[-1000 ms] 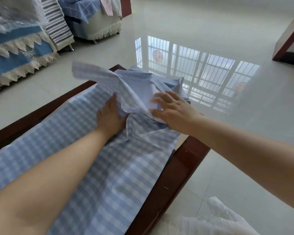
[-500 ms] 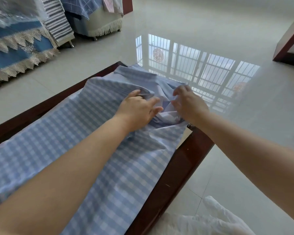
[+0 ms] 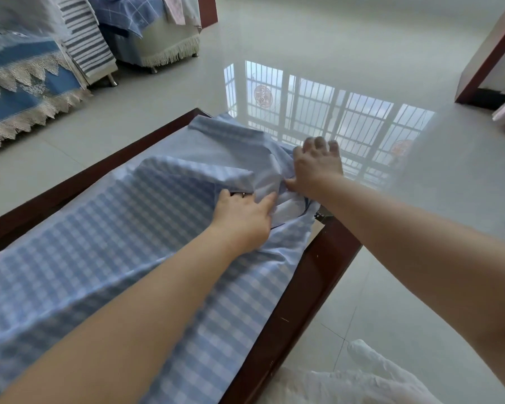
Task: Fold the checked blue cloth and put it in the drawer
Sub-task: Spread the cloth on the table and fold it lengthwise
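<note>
1. Here the checked blue cloth [image 3: 105, 240] lies spread over a dark wooden table [image 3: 301, 290], covering nearly all of its top from the near left corner of the view to the far end.
2. At the far end the cloth is bunched: a fold of checked fabric lies turned over onto a paler, plainer stretch of the same blue, and creases gather between the two hands.
3. The left hand [image 3: 242, 214] rests palm down on the cloth near the table's right edge, fingers loosely together and pointing toward the bunched part; the fingertips press into or under the fold, and I cannot tell whether they pinch it.
4. The right hand [image 3: 315, 167] sits just beyond the left, at the far right corner of the cloth, fingers spread and curled over the fabric's edge, thumb pointing back toward the left hand. It presses down on the cloth rather than lifting it.
5. The two hands are near each other but apart, with crumpled pale fabric between them.
6. The right side of the cloth hangs slightly over the table's dark rim.
7. The glossy tiled floor [image 3: 333, 53] around the table mirrors a barred window.
8. Upholstered furniture with blue covers and white lace trim [image 3: 27, 97] stands at the far left, well apart from the table.
9. White fabric [image 3: 362, 380] lies on the floor at the bottom right.
</note>
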`<action>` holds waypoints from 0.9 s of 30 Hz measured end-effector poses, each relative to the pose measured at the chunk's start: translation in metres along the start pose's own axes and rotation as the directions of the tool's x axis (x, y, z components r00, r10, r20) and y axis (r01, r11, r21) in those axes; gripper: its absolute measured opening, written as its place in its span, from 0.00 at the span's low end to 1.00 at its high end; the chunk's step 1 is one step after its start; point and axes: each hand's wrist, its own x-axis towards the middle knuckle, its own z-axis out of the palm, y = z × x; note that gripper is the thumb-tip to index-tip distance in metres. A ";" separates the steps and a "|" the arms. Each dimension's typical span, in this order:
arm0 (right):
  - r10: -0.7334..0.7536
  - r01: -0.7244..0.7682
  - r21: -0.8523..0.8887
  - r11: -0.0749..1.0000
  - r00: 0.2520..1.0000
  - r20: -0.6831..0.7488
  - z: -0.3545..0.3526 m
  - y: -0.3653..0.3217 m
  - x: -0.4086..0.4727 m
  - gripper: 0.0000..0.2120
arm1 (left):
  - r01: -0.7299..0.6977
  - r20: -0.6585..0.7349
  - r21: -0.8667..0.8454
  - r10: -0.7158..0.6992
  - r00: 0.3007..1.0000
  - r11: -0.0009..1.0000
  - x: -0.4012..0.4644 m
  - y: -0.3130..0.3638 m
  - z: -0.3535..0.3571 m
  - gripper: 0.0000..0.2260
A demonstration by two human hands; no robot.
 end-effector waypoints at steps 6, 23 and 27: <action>0.035 -0.017 0.200 0.980 0.996 -0.088 0.011 -0.022 0.007 0.16 | 0.111 0.049 -0.480 -0.100 0.994 0.870 0.003 -0.009 0.016 0.27; 0.200 0.131 0.777 0.616 0.928 -0.315 -0.067 -0.025 0.031 0.10 | 0.106 -0.062 -0.892 -0.350 0.935 0.439 -0.006 -0.007 0.035 0.25; -0.413 0.422 0.488 0.764 0.901 -0.133 -0.098 -0.032 0.024 0.12 | 0.067 -0.114 -0.873 -0.336 0.935 0.483 -0.007 -0.005 0.037 0.24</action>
